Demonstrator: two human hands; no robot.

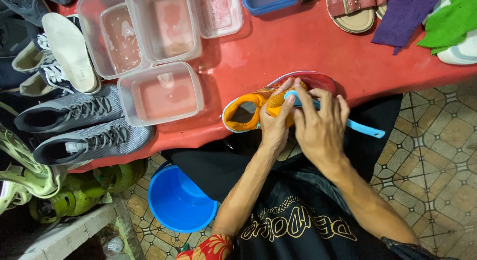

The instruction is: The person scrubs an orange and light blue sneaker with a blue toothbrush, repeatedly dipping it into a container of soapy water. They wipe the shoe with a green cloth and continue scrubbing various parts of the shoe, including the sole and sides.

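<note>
Red table, clear tubs, orange shoe

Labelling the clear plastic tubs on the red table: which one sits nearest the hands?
The lone square clear plastic tub at the table's front edge, just left of the orange shoe that the left hand holds; the other tubs sit farther back.

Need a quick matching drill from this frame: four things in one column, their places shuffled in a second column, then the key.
1. orange shoe
2. blue basin
3. grey sneakers
4. pink sandal

A. on the tiled floor under the table edge
B. far table edge, beside a purple cloth
C. between both hands at the near table edge
D. left of the clear containers

Pairs: 1-C, 2-A, 3-D, 4-B
</note>
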